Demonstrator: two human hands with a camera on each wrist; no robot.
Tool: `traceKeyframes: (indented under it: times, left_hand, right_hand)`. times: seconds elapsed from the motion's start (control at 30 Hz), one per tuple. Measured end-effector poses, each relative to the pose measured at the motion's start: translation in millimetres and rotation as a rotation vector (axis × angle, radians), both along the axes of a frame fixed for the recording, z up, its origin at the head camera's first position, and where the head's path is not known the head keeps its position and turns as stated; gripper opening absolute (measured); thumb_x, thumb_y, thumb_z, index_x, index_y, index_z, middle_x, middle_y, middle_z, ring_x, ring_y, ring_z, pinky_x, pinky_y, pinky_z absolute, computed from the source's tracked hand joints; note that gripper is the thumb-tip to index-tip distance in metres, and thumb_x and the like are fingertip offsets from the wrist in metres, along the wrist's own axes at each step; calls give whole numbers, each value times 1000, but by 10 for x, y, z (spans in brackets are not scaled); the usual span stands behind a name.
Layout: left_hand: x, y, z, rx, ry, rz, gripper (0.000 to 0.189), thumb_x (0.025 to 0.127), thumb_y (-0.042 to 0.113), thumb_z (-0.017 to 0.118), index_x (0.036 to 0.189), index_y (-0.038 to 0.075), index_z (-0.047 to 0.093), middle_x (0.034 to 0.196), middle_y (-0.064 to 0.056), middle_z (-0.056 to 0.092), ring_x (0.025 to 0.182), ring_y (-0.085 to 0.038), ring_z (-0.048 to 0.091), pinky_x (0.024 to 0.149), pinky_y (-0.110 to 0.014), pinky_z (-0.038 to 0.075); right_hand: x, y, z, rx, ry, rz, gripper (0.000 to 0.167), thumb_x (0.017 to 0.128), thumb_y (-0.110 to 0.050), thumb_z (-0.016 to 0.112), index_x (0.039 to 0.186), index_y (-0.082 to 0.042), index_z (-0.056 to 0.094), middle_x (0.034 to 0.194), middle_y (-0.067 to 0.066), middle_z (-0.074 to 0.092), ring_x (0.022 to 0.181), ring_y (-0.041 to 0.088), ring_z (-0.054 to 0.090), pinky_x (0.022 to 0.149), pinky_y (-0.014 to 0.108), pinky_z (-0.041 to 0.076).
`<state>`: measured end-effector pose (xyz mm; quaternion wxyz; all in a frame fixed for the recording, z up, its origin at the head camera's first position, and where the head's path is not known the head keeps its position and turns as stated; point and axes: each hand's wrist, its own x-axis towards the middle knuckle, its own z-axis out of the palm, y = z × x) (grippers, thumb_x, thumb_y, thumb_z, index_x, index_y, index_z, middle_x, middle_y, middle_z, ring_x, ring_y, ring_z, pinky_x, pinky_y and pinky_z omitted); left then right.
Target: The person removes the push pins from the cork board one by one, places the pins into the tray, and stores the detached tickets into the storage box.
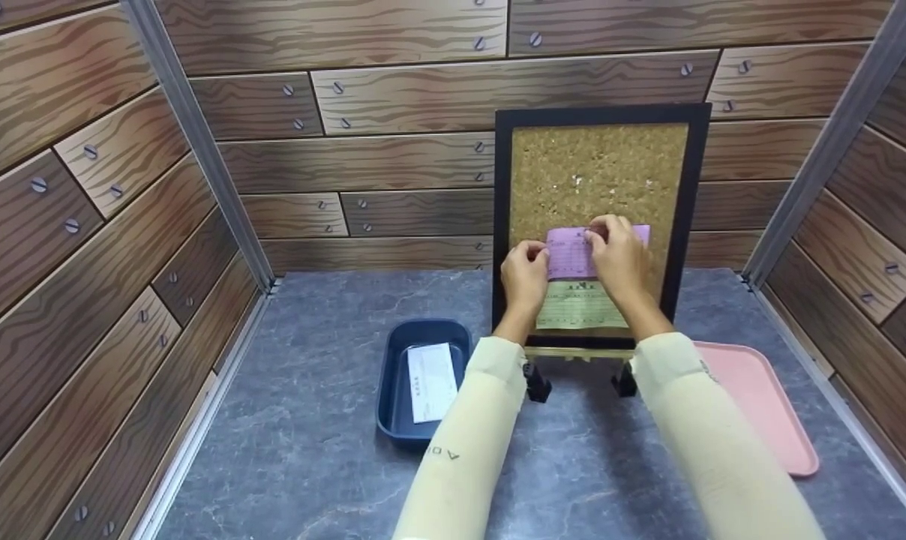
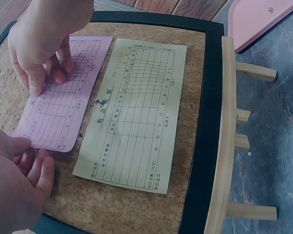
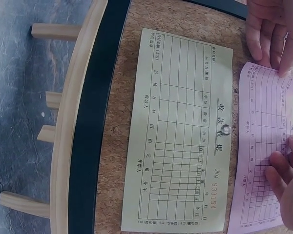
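A framed cork board (image 1: 599,161) leans on a small wooden easel (image 2: 229,97). A lilac receipt slip (image 1: 569,253) lies against the cork, just above a green receipt slip (image 1: 577,309). A clear pushpin (image 3: 225,129) sits at the top middle of the green slip. My left hand (image 1: 524,277) pinches the lilac slip's left end between thumb and fingers. At its top middle, the curled fingers of my right hand (image 1: 622,259) press on the slip; I cannot tell whether something small is between those fingertips.
A navy tray (image 1: 385,382) with white slips (image 1: 432,382) inside stands left of the easel. To the right lies a pink tray (image 1: 768,412), partly behind the right sleeve. Several small clear pins (image 1: 577,181) show higher on the cork. Wood-patterned walls enclose the grey tabletop (image 1: 310,435).
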<state>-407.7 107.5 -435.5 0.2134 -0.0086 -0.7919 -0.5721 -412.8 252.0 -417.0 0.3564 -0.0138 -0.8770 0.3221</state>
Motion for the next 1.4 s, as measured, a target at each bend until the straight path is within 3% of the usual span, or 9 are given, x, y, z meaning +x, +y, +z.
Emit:
traceKeyframes:
  times: [0.33,0.7,0.83,0.97,1.13,1.23,1.4]
  left_hand:
    - [-1,-16,-2,12,18,-6,6,93,14,70,94,12,76,87,1,74,81,-14,65,77,-29,52]
    - [12,-54,-15,58,-1,-64,7,94,14,69,95,11,76,88,1,73,79,-8,62,74,-24,51]
    - [39,-93,-30,105,19,-106,7,94,11,69,96,9,75,87,0,73,76,-7,61,71,-23,52]
    - [84,-148,-67,221,47,-166,6,94,6,67,96,4,73,82,-2,69,70,-7,61,65,-22,54]
    - [151,-227,-91,333,82,-225,7,93,1,66,96,-2,72,79,-5,67,66,-6,58,60,-18,52]
    - [217,-298,-84,380,81,-240,8,93,1,66,97,-2,72,78,-4,66,64,-6,57,57,-19,50]
    - [354,-451,-48,442,92,-251,9,93,1,67,100,-4,71,80,-5,66,68,-15,63,64,-35,60]
  right_hand:
    - [7,16,10,24,-28,9,15,95,-24,69,103,-12,70,108,9,67,97,38,65,79,58,47]
    - [50,59,-6,38,-20,56,12,92,-23,72,99,-12,72,107,7,69,98,32,67,77,55,48]
    - [101,72,-26,41,38,81,12,90,-20,75,96,-9,73,98,9,74,87,32,69,71,52,47]
    - [192,84,-31,42,88,111,10,89,-16,76,95,-8,74,92,11,76,78,32,69,65,49,46]
    - [317,122,9,6,140,144,13,90,-10,74,102,-6,75,96,12,75,79,28,68,69,41,48]
    - [396,159,37,-13,174,159,15,90,-8,74,104,-5,76,98,11,75,80,21,65,72,31,47]
    - [557,229,41,-56,240,211,10,88,-3,75,98,-2,77,93,13,74,76,-2,56,70,10,41]
